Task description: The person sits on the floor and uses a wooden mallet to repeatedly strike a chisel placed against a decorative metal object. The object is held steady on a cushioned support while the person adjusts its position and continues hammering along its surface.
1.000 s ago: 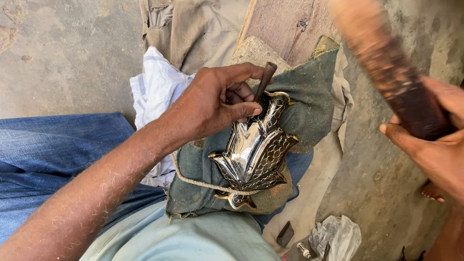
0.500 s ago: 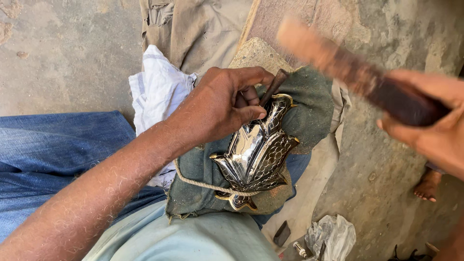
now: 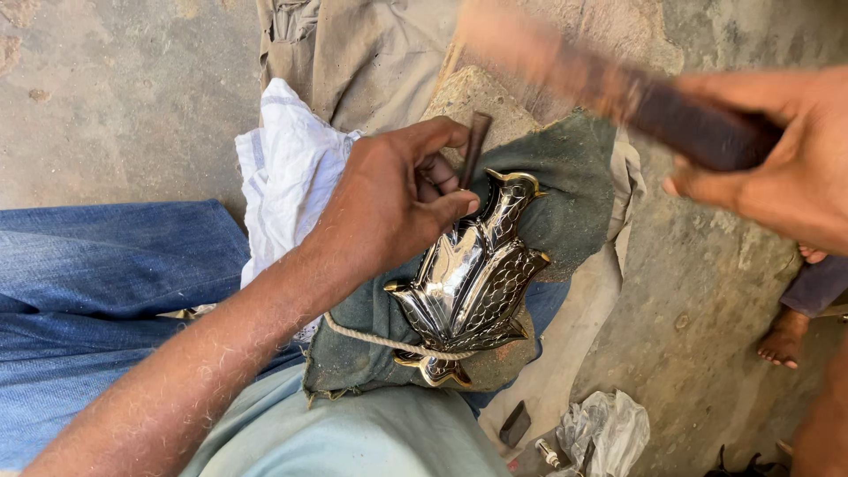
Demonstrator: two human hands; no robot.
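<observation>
Metalwork takes the middle here: a shiny embossed metal piece (image 3: 473,283), scaled and leaf-shaped, lies on a dark green pad (image 3: 565,199) across the person's lap, with a pale rope (image 3: 371,337) drawn over its lower end. The left hand (image 3: 393,199) is curled, fingers pinching a thin dark punch (image 3: 475,143) that stands tilted, its tip hidden behind the thumb at the top edge of the piece. Up on the right, the right hand (image 3: 777,163) is wrapped tight around a wooden mallet (image 3: 601,84), blurred and raised well clear of the punch. White cloth (image 3: 283,177) sits bunched beside the pad. Down on the concrete, a crumpled clear plastic bag (image 3: 605,428) lies with small items beside it, too small to tell. Someone's bare foot (image 3: 784,337) rests nearby.
</observation>
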